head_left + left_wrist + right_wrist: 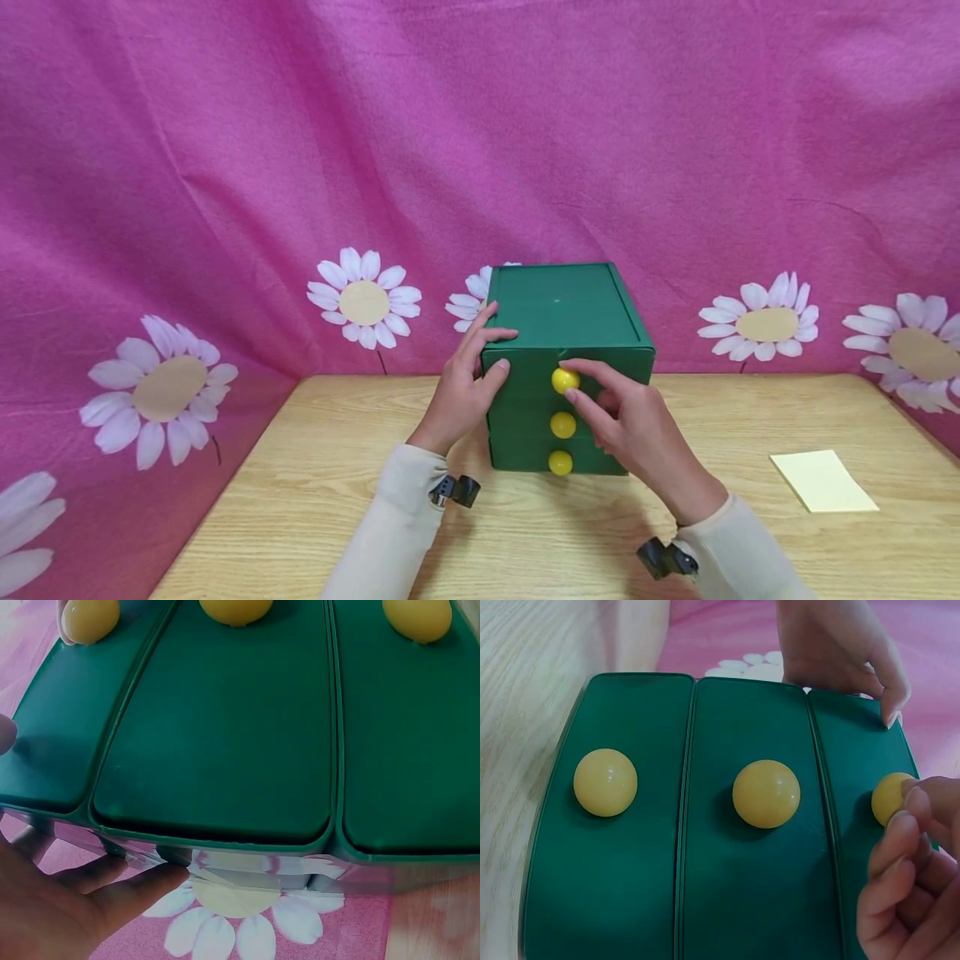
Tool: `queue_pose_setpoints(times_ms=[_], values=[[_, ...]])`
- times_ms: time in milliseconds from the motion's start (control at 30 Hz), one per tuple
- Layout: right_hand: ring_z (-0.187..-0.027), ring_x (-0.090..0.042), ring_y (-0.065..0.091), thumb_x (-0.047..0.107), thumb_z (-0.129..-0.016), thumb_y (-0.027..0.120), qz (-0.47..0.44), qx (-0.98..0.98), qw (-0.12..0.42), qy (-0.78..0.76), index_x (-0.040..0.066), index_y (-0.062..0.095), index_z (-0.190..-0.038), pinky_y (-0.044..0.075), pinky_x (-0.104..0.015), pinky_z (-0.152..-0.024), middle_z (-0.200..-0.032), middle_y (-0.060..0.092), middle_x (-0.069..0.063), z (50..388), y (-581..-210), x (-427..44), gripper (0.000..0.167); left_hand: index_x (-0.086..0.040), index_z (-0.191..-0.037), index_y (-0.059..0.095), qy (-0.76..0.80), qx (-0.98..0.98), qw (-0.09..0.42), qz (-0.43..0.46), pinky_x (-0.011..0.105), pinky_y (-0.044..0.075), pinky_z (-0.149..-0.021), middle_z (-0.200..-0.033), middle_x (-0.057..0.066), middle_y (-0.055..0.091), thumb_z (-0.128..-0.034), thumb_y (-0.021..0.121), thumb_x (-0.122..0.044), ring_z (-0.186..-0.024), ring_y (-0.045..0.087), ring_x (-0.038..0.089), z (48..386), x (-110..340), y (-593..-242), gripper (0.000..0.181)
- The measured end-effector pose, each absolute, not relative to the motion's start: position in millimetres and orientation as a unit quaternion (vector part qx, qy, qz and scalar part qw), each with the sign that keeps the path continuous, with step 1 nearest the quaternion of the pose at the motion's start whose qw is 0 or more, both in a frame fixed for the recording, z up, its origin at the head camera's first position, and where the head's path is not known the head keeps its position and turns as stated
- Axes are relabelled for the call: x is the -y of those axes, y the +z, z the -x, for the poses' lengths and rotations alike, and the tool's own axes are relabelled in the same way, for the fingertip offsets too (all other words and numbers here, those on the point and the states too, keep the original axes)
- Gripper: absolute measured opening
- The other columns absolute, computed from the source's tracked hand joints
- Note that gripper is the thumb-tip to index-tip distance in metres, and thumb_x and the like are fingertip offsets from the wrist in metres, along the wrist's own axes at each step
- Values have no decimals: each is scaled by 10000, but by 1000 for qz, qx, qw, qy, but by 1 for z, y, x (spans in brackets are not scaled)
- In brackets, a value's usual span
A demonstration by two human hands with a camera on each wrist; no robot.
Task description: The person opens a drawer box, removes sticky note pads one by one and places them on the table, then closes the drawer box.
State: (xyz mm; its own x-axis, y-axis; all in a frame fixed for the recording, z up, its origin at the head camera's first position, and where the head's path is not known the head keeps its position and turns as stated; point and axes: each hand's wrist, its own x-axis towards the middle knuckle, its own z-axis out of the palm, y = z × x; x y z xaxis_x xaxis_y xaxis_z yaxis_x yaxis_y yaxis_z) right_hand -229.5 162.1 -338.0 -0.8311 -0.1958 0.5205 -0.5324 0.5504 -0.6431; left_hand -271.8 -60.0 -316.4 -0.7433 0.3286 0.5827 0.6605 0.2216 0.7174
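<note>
A small green chest of drawers stands on the table, its drawer fronts facing me. Three round yellow knobs run down its front: the top knob, the middle knob and the bottom knob. My right hand pinches the top knob between thumb and forefinger. Around the upper left corner of the chest my left hand holds on, thumb on the front and fingers along the side and top edge. All the drawers look closed. In the left wrist view, the left fingers lie along the chest's side.
A pale yellow square of paper lies at the right on the wooden table. Behind the table hangs a pink cloth printed with white daisies. Each wrist carries a small black camera over a light sleeve.
</note>
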Motion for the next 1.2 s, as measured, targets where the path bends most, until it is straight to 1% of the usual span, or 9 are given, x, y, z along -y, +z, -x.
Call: queue_pose_setpoints(times_ms=[267, 433, 700, 767, 833, 933, 1000, 1067, 1200], values=[[-414, -102, 463, 182, -915, 672, -217, 858, 209, 415, 280, 587, -1263, 355, -254, -366, -485, 443, 76, 231, -339, -163, 372, -52, -1294, 544, -530, 768, 162, 323, 487, 406, -1005, -1585, 70, 231, -968, 503, -33, -1446, 196, 214, 271, 60, -316, 329], [-414, -101, 460, 193, -916, 671, -219, 857, 214, 414, 286, 590, -1262, 352, -254, -372, -483, 442, 77, 233, -340, -164, 368, -50, -1294, 544, -530, 767, 163, 323, 432, 425, -931, -1584, 72, 233, -973, 503, -36, -1436, 222, 232, 270, 59, -316, 323], [-422, -99, 467, 191, -909, 681, -211, 859, 221, 410, 304, 594, -1260, 360, -254, -378, -491, 457, 79, 233, -342, -164, 379, -49, -1285, 552, -525, 769, 173, 322, 338, 410, -765, -1578, 80, 249, -968, 515, -31, -1347, 339, 266, 270, 59, -316, 319], [-424, -96, 468, 187, -908, 681, -211, 861, 223, 406, 304, 592, -1263, 363, -253, -378, -493, 460, 81, 233, -342, -164, 384, -52, -1286, 551, -523, 770, 174, 322, 321, 401, -729, -1578, 77, 249, -968, 516, -34, -1172, 478, 223, 270, 59, -316, 320], [-425, -93, 468, 187, -909, 680, -211, 862, 225, 402, 304, 590, -1268, 366, -252, -380, -494, 461, 83, 233, -342, -163, 388, -52, -1290, 549, -523, 769, 174, 322, 310, 398, -716, -1579, 74, 246, -970, 516, -37, -1064, 513, 196, 271, 59, -316, 322], [-428, -81, 461, 188, -911, 677, -213, 865, 233, 390, 303, 585, -1275, 358, -247, -381, -496, 457, 97, 233, -342, -163, 392, -52, -1293, 547, -524, 769, 173, 323, 308, 392, -691, -1581, 74, 242, -971, 515, -41, -999, 507, 184, 271, 59, -317, 324], [-429, -65, 456, 187, -909, 681, -217, 867, 242, 377, 301, 582, -1278, 355, -242, -385, -499, 453, 112, 232, -342, -163, 399, -44, -1290, 546, -525, 767, 174, 325, 311, 407, -720, -1580, 81, 241, -970, 515, -35, -1207, 450, 218, 271, 59, -317, 322], [-432, -47, 449, 181, -906, 685, -223, 869, 251, 364, 298, 578, -1285, 360, -235, -392, -504, 452, 129, 232, -342, -164, 410, -42, -1286, 548, -526, 766, 175, 325, 309, 411, -728, -1579, 84, 243, -969, 516, -31, -1275, 398, 225, 271, 59, -318, 319], [-444, -33, 416, 161, -887, 707, -234, 872, 268, 337, 282, 564, -1309, 352, -220, -412, -538, 443, 141, 229, -343, -166, 462, -45, -1285, 551, -522, 769, 177, 325, 303, 397, -698, -1579, 79, 246, -970, 516, -38, -1052, 503, 196, 271, 58, -318, 317]])
